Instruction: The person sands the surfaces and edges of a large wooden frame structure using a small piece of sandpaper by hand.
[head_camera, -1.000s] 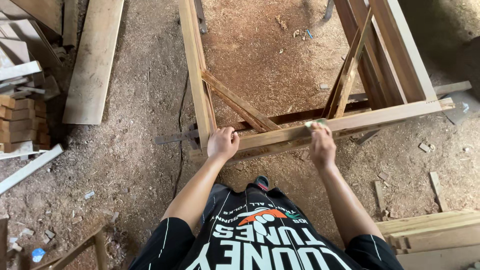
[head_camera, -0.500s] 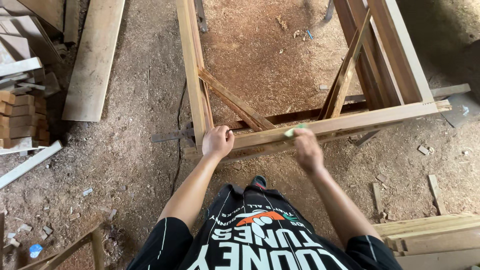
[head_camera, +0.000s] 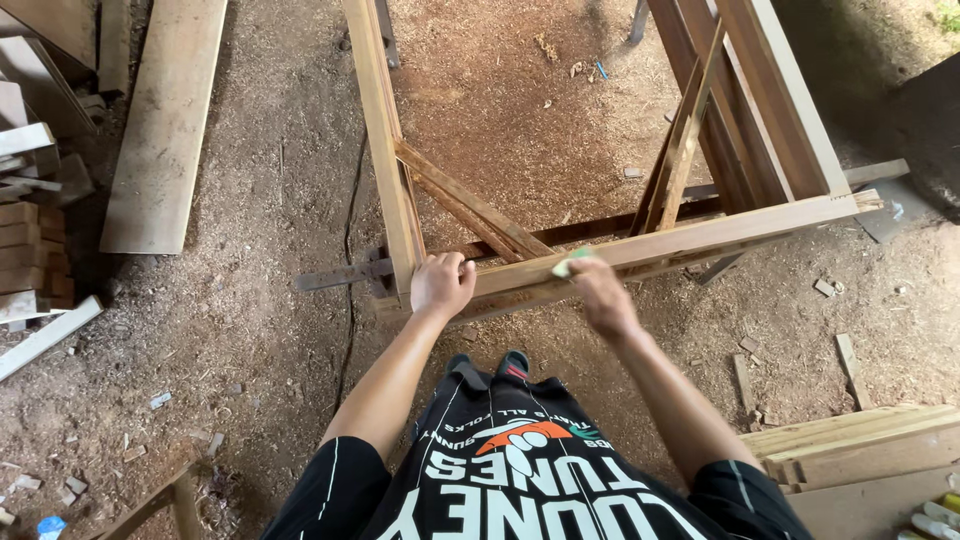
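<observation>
A wooden frame (head_camera: 700, 235) of reddish rails stands on the sawdust floor in front of me, with diagonal braces at its near corners. My left hand (head_camera: 441, 283) grips the near rail close to the left corner. My right hand (head_camera: 597, 293) presses a small pale green pad (head_camera: 566, 265), probably sandpaper, against the top of that same rail, a little right of the left hand. The hand is blurred with motion.
A wide plank (head_camera: 165, 125) lies on the floor at left beside stacked wood offcuts (head_camera: 25, 240). More planks (head_camera: 860, 440) lie at lower right. A dark cable (head_camera: 348, 290) runs across the floor under the frame's left corner. Sawdust and small scraps cover the ground.
My right hand has slid left along the near rail with the green pad, closing in on the left hand. The left hand has stayed on the rail.
</observation>
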